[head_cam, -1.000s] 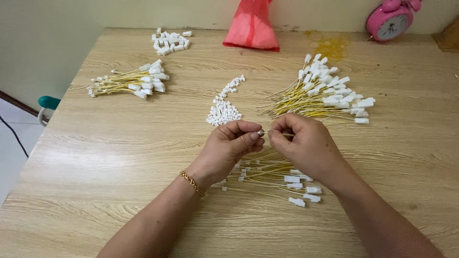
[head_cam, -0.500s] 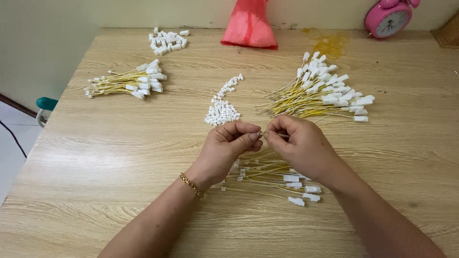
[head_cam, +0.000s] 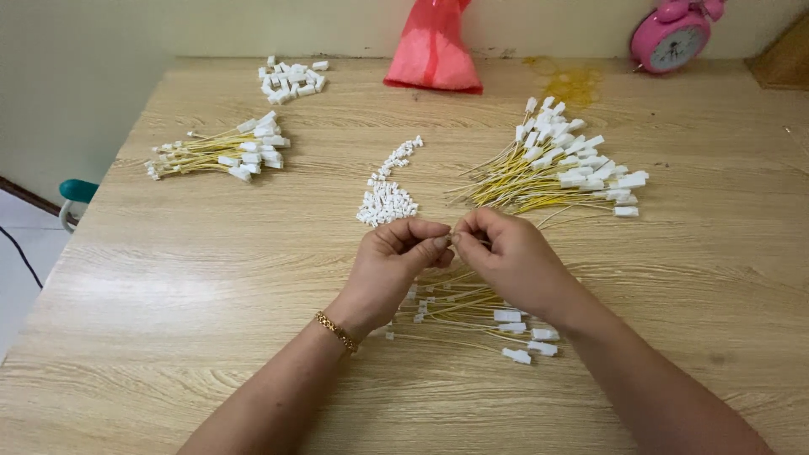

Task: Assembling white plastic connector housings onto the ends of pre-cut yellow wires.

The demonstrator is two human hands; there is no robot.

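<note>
My left hand [head_cam: 392, 265] and my right hand [head_cam: 506, 257] meet fingertip to fingertip over the middle of the wooden table [head_cam: 168, 278]. Between the pinched fingers is a thin yellow wire with a small white connector, mostly hidden by the fingers. Under my hands lies a small bundle of yellow wires with white plugs [head_cam: 480, 316]. Just beyond my fingers is a heap of tiny white connectors [head_cam: 386, 202].
A large fan of yellow wires with white plugs [head_cam: 556, 168] lies at the right. Another bundle [head_cam: 223, 153] lies at the left, with loose white housings [head_cam: 291, 78] behind it. A red plastic bag [head_cam: 434, 50] and a pink alarm clock [head_cam: 674, 38] stand at the back.
My hands stay pinched together in nearly the same place; only the fingertips shift slightly.
</note>
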